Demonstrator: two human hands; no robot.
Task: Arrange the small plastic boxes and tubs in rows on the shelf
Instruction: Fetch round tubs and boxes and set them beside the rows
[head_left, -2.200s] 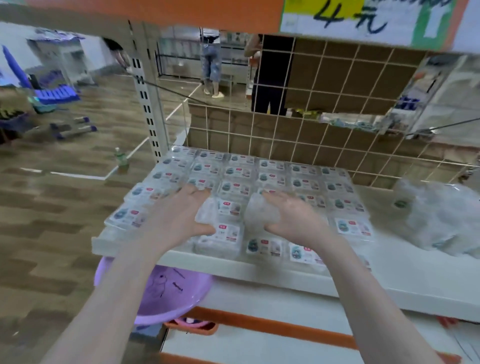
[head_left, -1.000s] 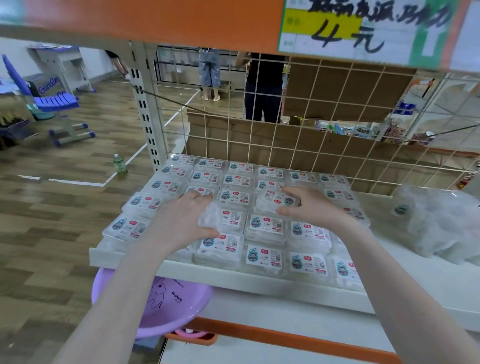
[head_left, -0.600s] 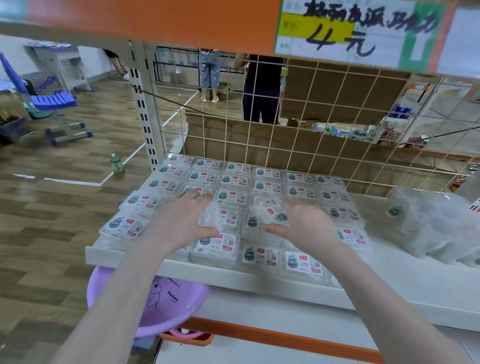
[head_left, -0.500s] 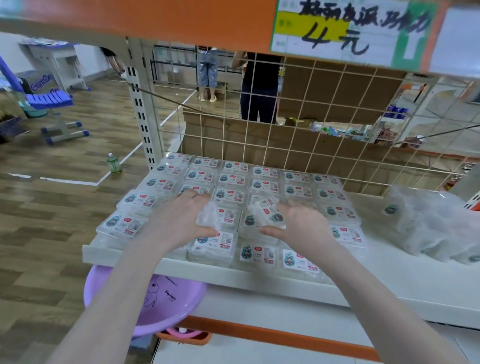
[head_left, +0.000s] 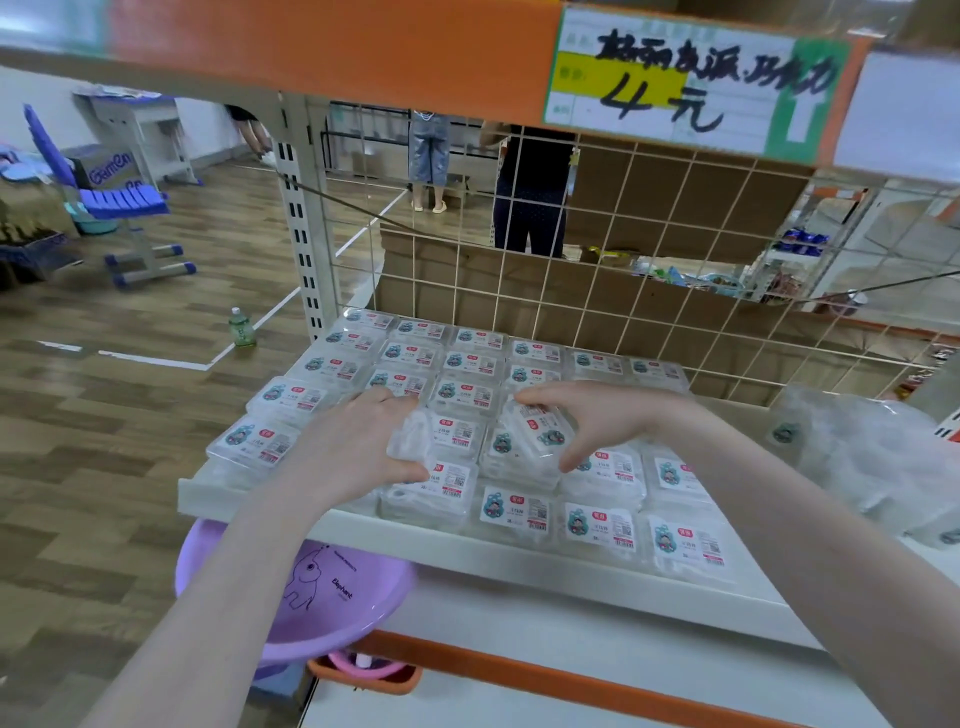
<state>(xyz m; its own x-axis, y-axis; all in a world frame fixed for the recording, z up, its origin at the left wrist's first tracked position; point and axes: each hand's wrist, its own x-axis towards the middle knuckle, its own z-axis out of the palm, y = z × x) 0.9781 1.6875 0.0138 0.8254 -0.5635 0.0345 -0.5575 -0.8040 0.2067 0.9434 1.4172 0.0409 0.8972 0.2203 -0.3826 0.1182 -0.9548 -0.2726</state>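
Observation:
Several small clear plastic boxes with white labels lie in rows (head_left: 470, 364) on the white shelf (head_left: 550, 569). My right hand (head_left: 597, 421) grips one tilted box (head_left: 540, 428) above the middle rows, thumb on its near side and fingers over its far edge. Over a stack of boxes (head_left: 447, 441) at the left of the middle, my left hand (head_left: 358, 447) curls round the stack's left side, its thumb on the front box (head_left: 436, 493).
A wire grid (head_left: 597, 291) backs the shelf. A clear bag of more boxes (head_left: 872, 462) lies on the shelf's right. A purple basin (head_left: 322, 592) juts out below the left front edge. People stand beyond the grid. An orange shelf edge with a price sign (head_left: 691, 83) hangs overhead.
My right hand pulled a box back from the rear rows and now holds it tilted over the middle. The left hand has stayed on its stack.

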